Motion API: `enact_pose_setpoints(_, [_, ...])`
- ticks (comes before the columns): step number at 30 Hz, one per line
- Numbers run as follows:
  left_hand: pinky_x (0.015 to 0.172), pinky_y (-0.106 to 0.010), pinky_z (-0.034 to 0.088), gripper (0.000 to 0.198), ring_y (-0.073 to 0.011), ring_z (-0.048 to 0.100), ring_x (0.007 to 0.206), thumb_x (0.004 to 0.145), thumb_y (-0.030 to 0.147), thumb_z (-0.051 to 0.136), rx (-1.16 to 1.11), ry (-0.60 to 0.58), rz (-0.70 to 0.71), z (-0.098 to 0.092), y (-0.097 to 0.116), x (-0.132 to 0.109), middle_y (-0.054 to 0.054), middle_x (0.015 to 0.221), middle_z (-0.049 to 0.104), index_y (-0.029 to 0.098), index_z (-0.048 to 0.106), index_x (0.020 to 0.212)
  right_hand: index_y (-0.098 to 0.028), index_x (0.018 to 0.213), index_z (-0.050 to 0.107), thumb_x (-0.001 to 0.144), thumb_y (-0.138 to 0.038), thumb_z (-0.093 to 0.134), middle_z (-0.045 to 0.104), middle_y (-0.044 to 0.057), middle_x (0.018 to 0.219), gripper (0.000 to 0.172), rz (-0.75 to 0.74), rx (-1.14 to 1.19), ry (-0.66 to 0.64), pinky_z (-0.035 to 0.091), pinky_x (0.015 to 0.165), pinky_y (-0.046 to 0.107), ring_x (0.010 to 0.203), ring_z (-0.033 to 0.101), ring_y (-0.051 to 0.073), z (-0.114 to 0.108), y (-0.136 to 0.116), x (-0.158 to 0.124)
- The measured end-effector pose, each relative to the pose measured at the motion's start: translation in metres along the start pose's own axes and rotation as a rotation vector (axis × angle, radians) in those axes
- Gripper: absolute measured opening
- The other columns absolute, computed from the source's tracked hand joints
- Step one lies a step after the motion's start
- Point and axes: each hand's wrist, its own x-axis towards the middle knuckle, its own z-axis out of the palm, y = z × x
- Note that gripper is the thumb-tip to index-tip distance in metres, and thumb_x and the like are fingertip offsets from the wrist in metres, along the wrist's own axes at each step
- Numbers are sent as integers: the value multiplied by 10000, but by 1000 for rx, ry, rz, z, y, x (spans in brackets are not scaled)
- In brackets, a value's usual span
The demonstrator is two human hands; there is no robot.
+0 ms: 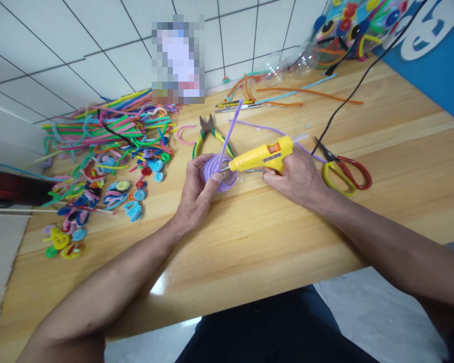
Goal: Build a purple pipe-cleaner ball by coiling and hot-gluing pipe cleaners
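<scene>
My left hand is closed around a purple pipe-cleaner coil, with a loose purple end sticking up from it. My right hand grips a yellow hot glue gun, whose nozzle points left and touches the coil. A black cord runs from the gun toward the back right. Both hands rest over the wooden table.
A pile of coloured pipe cleaners and several small coiled pieces lie at left. Pliers sit behind the coil. Red and yellow scissors lie right of my right hand. A colourful craft piece stands at the back right.
</scene>
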Motion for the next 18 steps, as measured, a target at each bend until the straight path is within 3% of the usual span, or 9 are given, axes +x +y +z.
enact_pose_setpoints(18, [1122,-472,598,493,-253,683,1257,1069,621,613,20,0,20,1,0,1,-93,1378,659,300,484,1421,-276,777,592,789,-235,707,742,58,796,122,-10,-18,-8,575,756,403,829,727,299,3,-1,-2])
